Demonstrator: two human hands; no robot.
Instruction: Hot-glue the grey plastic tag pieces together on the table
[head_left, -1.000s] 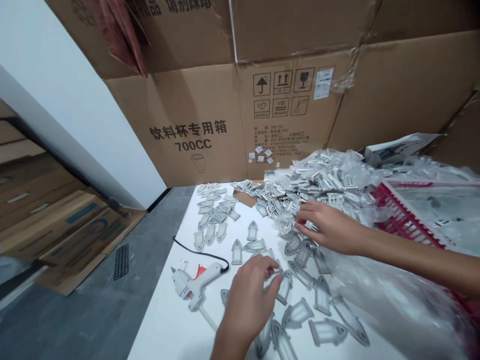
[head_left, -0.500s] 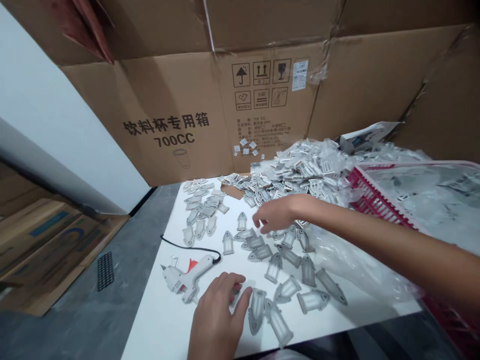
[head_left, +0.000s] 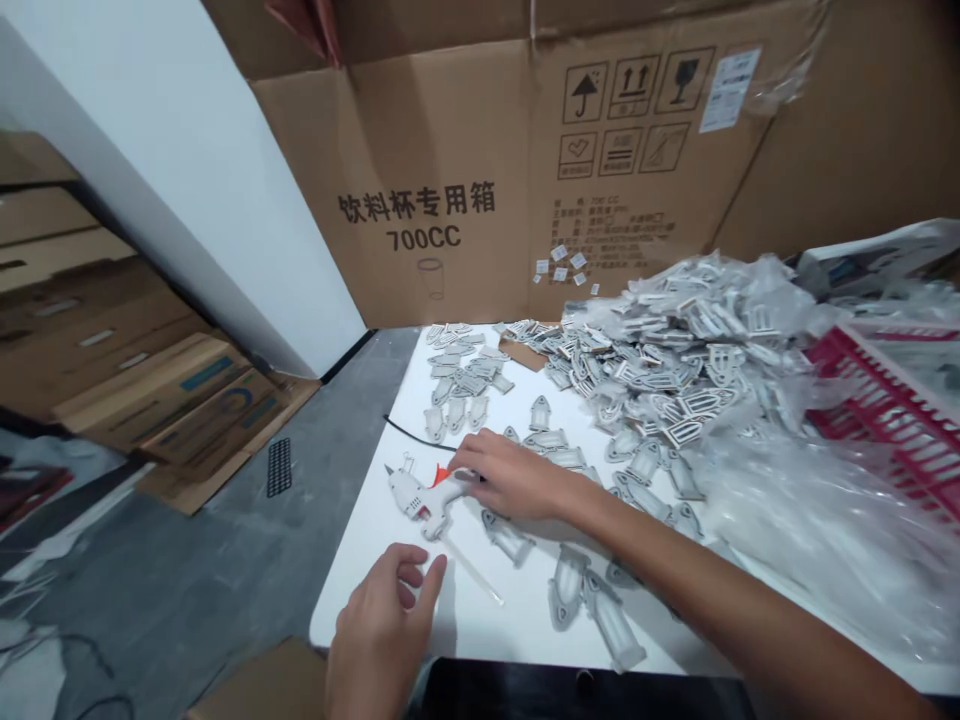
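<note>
- Cardboard carton [head_left: 450, 130], 12 o'clock, upper part cut off. Print legible: "饮料杯专用箱" over "700CC", above a cup outline; umbrella, twin-arrow and glass symbols at 1 o'clock. Finer text mostly blurred, "700 CC" just readable.
- White table [head_left: 510, 630], centre to 6 o'clock; a black object [head_left: 585, 690] at its near edge runs out of frame.
- Heap of grey parts [head_left: 660, 340], 2 to 3 o'clock, partly veiled by clear film; individual parts hard to separate.
- Clear plastic bag [head_left: 817, 530], 4 o'clock, crumpled; contents indistinct.
- Pink basket [head_left: 877, 410], 3 o'clock, cut off by the frame edge.
- Right hand [head_left: 517, 475], just below centre: fingers close together, bent over the handle end of the glue gun; cannot tell whether they grip it. Forearm hides some loose lantern-shaped parts [head_left: 615, 620].
- Left hand [head_left: 382, 615], 7 o'clock: fingers curled, thumb apart, visible gap between; wrist cut off.
- Glue gun [head_left: 431, 500], on table between 6 and 7 o'clock, nozzle toward 10, orange trigger visible; handle end covered by right hand.
- Translucent stick [head_left: 472, 570], 6 o'clock, near the gun's rear; join unclear.
- White label [head_left: 730, 90] on carton, 1 to 2 o'clock: unreadable.
- Small stickers [head_left: 560, 264], 1 to 2 o'clock: print unreadable.
</note>
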